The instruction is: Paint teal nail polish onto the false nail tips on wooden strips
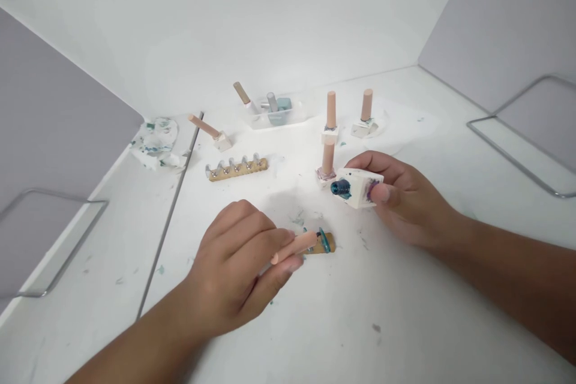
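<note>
Between the thumb and fingers of my left hand (pixel 243 267) is a nail polish brush with a peach cap (pixel 293 248). Its tip is at a teal false nail (pixel 323 240) that stands on a small wooden strip (pixel 320 248); my fingers hide the strip's left part. My right hand (pixel 407 201) grips an uncapped white nail polish bottle (pixel 362 188), tilted so that its neck, coated in dark teal polish, points left. Just behind that bottle stands a capped bottle with a peach cap (pixel 328 157).
Clear false nails line another wooden strip (pixel 238 170). Farther back are capped bottles (pixel 331 111) (pixel 366 107), one lying tilted (pixel 220 139), and a clear tray (pixel 281 123) with bottles. Stained tissue (pixel 157 141) lies at left; metal wire frames (pixel 495 123) flank the table.
</note>
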Motion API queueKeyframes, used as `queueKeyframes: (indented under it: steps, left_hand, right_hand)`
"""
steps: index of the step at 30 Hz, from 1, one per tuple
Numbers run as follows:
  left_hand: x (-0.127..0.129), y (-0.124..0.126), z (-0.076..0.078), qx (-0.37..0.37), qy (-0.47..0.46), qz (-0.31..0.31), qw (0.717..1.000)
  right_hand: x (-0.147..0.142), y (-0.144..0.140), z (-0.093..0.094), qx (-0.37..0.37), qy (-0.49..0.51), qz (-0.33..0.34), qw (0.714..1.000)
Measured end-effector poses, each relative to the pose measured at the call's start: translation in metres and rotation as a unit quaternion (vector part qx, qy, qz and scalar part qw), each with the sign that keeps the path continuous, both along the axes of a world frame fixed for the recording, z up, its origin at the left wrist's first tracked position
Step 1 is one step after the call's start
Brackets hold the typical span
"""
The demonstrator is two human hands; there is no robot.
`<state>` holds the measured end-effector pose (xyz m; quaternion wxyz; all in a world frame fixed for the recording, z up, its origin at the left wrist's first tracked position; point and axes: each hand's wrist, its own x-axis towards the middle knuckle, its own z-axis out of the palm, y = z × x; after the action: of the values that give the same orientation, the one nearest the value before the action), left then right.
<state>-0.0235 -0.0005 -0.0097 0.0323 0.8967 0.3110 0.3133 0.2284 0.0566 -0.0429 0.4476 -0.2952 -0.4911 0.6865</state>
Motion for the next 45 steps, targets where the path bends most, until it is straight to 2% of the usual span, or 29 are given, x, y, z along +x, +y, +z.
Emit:
queueKeyframes:
  steps: [8, 17, 22, 32, 39, 45]
  left_hand:
    - [-0.016, 0.003, 0.004, 0.062, -0.051, 0.045, 0.996]
    - [-0.024, 0.001, 0.001, 0.070, -0.084, 0.076, 0.991]
    - [-0.023, 0.002, 0.001, 0.085, -0.079, 0.061, 0.991]
    - [-0.011, 0.001, 0.014, 0.121, -0.074, 0.048, 0.989]
    - [-0.012, -0.002, 0.018, 0.133, -0.082, 0.029, 0.987]
    - [-0.013, -0.006, 0.013, 0.118, -0.077, 0.016, 0.990]
  right_hand:
    - [0.000, 0.000, -0.001, -0.019, 0.006, 0.000, 1.000]
    - [0.001, 0.002, -0.005, -0.037, 0.007, 0.005, 0.999]
    - [-0.001, 0.004, -0.003, -0.070, 0.021, 0.015, 0.997]
    - [-0.002, 0.003, -0.001, -0.077, 0.008, 0.066, 0.995]
    - [-0.001, 0.003, -0.003, -0.062, -0.015, 0.098, 0.993]
    - [-0.001, 0.003, -0.004, -0.005, -0.016, 0.118, 0.993]
